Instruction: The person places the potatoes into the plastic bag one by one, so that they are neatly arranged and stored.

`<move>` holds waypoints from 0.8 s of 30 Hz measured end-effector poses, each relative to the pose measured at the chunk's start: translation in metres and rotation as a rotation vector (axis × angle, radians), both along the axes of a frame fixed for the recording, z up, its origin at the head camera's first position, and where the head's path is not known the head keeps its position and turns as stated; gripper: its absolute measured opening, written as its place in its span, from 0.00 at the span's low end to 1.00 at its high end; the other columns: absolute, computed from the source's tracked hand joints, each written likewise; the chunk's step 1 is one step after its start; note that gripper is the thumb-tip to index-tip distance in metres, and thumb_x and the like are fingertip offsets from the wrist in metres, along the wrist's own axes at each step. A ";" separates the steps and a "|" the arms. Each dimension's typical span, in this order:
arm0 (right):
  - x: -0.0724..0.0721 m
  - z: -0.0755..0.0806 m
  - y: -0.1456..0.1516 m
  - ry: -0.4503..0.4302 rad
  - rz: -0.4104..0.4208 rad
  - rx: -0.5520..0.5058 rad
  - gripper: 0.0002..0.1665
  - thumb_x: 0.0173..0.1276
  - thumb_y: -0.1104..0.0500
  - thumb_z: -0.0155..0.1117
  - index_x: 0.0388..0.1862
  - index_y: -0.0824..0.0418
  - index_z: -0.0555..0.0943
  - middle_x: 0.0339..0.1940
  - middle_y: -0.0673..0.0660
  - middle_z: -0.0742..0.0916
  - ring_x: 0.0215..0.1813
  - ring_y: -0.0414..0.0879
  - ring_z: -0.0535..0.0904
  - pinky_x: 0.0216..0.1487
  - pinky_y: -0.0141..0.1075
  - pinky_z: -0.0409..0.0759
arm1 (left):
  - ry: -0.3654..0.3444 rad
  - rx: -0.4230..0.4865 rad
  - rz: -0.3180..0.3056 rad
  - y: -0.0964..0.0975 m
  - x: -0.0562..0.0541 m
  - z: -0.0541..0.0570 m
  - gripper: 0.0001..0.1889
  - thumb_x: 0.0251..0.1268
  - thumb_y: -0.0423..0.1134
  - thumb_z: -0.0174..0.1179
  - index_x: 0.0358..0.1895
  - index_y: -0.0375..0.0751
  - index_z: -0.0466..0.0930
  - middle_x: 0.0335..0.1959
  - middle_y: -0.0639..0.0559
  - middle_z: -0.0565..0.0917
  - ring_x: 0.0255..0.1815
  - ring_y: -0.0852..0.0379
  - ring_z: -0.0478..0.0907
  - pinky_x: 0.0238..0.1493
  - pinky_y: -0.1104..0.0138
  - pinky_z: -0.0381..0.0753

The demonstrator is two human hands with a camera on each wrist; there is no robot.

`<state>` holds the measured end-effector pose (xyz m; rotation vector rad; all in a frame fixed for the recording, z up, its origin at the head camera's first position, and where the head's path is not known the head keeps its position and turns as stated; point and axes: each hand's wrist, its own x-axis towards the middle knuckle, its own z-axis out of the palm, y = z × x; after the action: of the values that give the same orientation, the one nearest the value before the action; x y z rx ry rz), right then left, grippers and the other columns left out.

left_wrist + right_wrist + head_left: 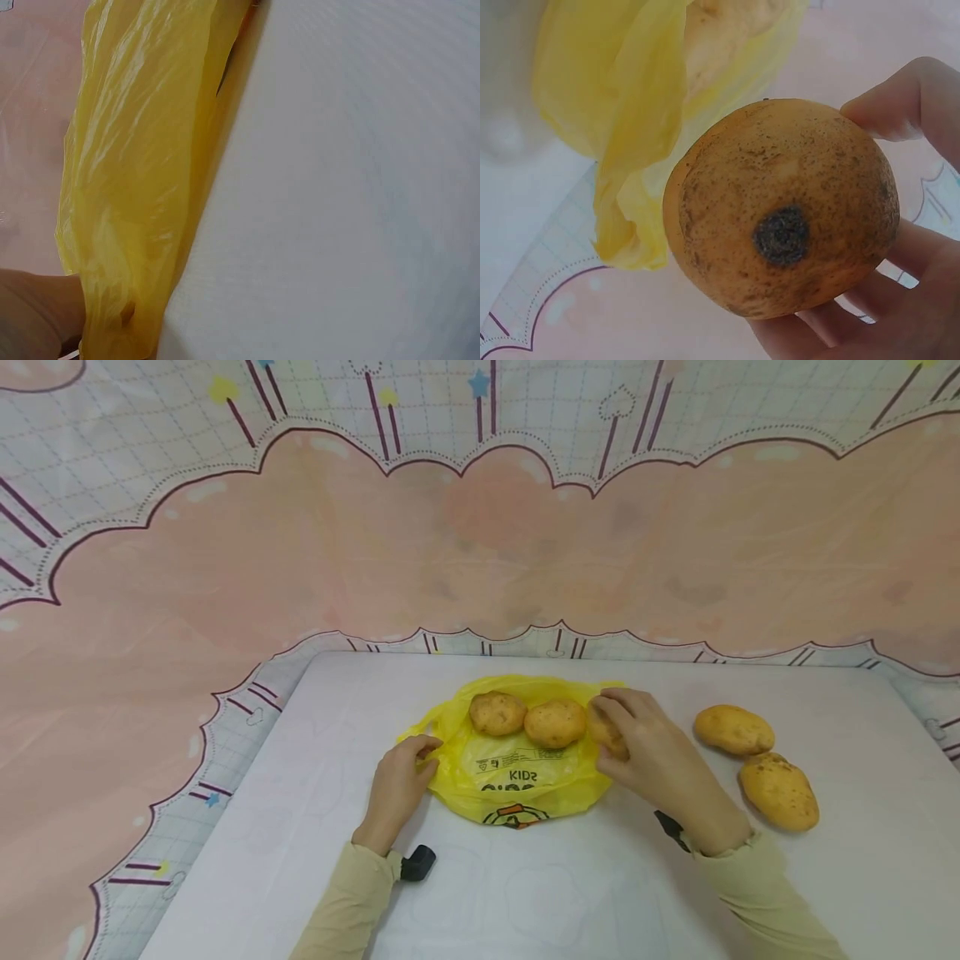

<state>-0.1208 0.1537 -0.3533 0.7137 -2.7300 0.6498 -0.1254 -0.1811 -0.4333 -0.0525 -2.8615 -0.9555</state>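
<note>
A yellow plastic bag [495, 810] lies spread on the table with its mouth open upward. Two potatoes rest in it side by side, a left potato [497, 713] and a right potato [556, 723]. At the bag's right edge my right hand [651, 758] grips another potato [780, 217] between thumb and fingers; a dark spot marks its skin in the right wrist view. My left hand [397, 783] pinches the bag's left edge near a handle. The left wrist view shows the bag's side [142, 165] and part of that hand, its fingertips partly hidden by plastic.
Two more potatoes lie on the table to the right of my right hand, a farther potato [733, 730] and a nearer potato [778, 792], close together. The white table [525, 893] ends at a patterned cloth backdrop [480, 560] behind the bag.
</note>
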 end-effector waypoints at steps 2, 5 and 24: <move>0.000 0.000 -0.001 -0.005 0.008 0.006 0.32 0.54 0.66 0.69 0.60 0.67 0.76 0.64 0.65 0.76 0.66 0.59 0.70 0.60 0.53 0.79 | 0.003 -0.001 -0.003 0.000 0.000 0.000 0.14 0.62 0.29 0.66 0.51 0.38 0.84 0.45 0.46 0.86 0.45 0.49 0.82 0.49 0.56 0.82; -0.001 -0.001 -0.004 -0.012 0.024 0.016 0.32 0.55 0.65 0.70 0.61 0.68 0.76 0.64 0.64 0.76 0.67 0.58 0.69 0.60 0.52 0.79 | 0.002 -0.003 -0.005 0.001 0.000 0.000 0.14 0.62 0.29 0.66 0.51 0.38 0.84 0.45 0.46 0.86 0.45 0.49 0.82 0.49 0.56 0.82; -0.005 -0.008 -0.021 0.082 0.177 0.073 0.30 0.56 0.64 0.70 0.59 0.67 0.77 0.60 0.62 0.78 0.64 0.56 0.72 0.62 0.47 0.78 | -0.007 -0.013 0.003 0.001 -0.001 0.000 0.14 0.62 0.29 0.66 0.51 0.39 0.84 0.44 0.46 0.86 0.45 0.49 0.81 0.49 0.55 0.81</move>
<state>-0.1261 0.1324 -0.3611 0.9850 -2.6480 0.5466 -0.1260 -0.1806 -0.4329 -0.0462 -2.8736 -0.9383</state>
